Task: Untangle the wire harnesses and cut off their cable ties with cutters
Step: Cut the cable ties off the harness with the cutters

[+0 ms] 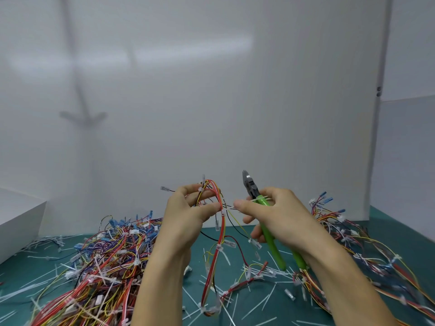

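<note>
The left hand (188, 210) is raised in front of the body with its wrist bent. Its thumb and curled fingers pinch a loop of a harness (215, 252) of red, orange and yellow wires. The harness hangs from that hand to the worktop (400, 224) below.

Just beside it, the right hand (273, 215) is wrapped around the green handles of the cutters (274, 251), whose steel head points up and away. Its thumb tip reaches towards the left thumb and touches a thin wire stretched between the two hands. A few short white strips stick out by its fingers.

Under both wrists, cut cable ties (261, 302) lie scattered. A large heap of tangled harnesses (106, 255) sits left of the left forearm, and a smaller heap (341, 234) sits right of the right hand. Beyond the hands stands a white panel (211, 90), and far to the left there is a white box (18, 220).
</note>
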Demonstrator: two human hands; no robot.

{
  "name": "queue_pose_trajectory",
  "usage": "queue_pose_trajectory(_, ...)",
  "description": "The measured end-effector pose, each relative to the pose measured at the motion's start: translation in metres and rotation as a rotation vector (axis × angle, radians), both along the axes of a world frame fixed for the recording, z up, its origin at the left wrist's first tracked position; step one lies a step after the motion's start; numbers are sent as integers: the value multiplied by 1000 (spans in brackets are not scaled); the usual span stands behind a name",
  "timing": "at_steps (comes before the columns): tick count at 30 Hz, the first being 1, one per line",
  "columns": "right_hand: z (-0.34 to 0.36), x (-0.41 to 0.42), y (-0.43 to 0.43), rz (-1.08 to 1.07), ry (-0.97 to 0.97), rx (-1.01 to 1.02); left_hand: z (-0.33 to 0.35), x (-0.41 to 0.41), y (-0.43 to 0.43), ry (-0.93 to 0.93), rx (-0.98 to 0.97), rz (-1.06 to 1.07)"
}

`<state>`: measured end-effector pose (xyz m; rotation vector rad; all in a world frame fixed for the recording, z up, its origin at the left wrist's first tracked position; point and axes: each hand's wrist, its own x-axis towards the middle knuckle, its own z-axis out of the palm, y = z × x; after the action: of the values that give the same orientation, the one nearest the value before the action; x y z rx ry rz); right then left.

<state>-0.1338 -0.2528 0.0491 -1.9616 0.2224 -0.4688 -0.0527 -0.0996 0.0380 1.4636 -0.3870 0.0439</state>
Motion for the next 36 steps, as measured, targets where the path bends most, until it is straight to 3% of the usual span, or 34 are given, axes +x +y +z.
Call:
queue_pose_trajectory(12, -2, 4, 12, 36, -192, 38, 6, -8, -1, -20, -45, -135)
queue_pose_trajectory(19, -3, 5, 6, 9, -270, 236, 4, -5, 0, -246, 253, 192)
queue_pose_trajectory(22, -5, 7, 6, -27, -322, 277, 10, -11, 0, -401, 266, 294)
queue_pose_trajectory(27, -6, 7, 7, -59, -401, 259, 12, -21, -10, -375, 316, 29)
queue_pose_trajectory(36, -8, 8, 10, -52, -435, 208, 9, -21, -13, -137, 188, -198)
